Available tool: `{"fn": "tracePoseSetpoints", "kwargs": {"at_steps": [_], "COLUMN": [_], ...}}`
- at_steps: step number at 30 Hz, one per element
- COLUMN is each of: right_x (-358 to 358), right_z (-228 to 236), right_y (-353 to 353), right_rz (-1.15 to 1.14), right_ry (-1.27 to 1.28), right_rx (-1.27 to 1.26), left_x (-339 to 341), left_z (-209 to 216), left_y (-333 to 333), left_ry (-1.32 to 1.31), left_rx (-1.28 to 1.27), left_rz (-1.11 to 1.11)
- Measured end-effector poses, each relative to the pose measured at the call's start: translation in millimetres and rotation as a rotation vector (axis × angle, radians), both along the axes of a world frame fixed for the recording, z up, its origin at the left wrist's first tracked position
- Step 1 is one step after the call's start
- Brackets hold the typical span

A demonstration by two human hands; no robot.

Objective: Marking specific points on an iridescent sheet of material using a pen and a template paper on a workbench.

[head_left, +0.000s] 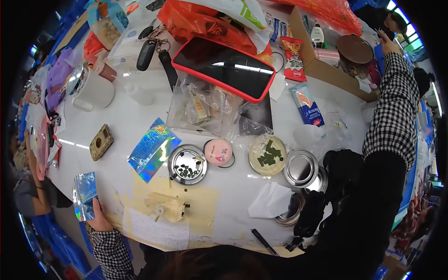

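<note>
My left hand (99, 218) grips a shiny holographic pouch (85, 196) at the near left table edge, its thumb over the pouch's side. My right arm, in a black-and-white checked sleeve, reaches far up the right side. At its end my right hand (388, 44) is raised beside a cardboard box (322, 70), fingers stretched out, with nothing seen in them. Another holographic pouch (154, 148) lies flat next to a round metal tin (187, 164) of small dark pieces. Beside that tin sits a round pink case (219, 152). A round dish (267, 155) holds dark green pieces.
A phone in a red case (224, 67) rests on a box in the middle. Metal tins (301, 168), a folded white paper (270, 200) and a black pen (264, 241) lie near right. A white mug (93, 91), car keys (146, 55) and red bags (210, 23) stand farther back.
</note>
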State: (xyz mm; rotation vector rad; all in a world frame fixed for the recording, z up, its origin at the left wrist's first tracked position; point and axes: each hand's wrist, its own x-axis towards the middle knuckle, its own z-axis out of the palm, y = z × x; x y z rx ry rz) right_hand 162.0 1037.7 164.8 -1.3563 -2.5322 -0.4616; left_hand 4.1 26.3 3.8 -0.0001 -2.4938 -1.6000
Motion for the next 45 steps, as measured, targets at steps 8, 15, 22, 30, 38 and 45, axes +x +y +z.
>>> {"fn": "tracePoseSetpoints", "kwargs": {"at_steps": [8,15,22,30,38,45], "right_x": [20.6,4.0,16.5,12.8,-29.3,-36.6], "right_z": [3.0,-9.5,0.2,31.4,72.2,65.6], "right_y": [134.9,114.9,71.1,-28.1,-273.9,-432.4], "right_rz": [0.398,-0.089,-0.097,0.144,0.863,1.153], "right_ry": [0.024,-0.294,-0.092,0.184,0.308,0.079], "right_rx": [-0.022,0.033,0.102,-0.128,-0.841,-1.093], "left_x": [0.0,4.1,-1.5,4.7,5.4,1.0], "left_z": [-9.8,6.5,-0.4,-2.6,5.4,5.4], "left_y": [10.8,4.8,6.3,4.6,9.2,6.7], "left_ry": [-0.026,-0.046,-0.032,-0.030,-0.005,0.007], "left_rx": [-0.025,-0.078,-0.052,-0.010,0.030,0.058], "left_rz": [0.040,0.048,0.045,0.010,-0.053,-0.114]}}
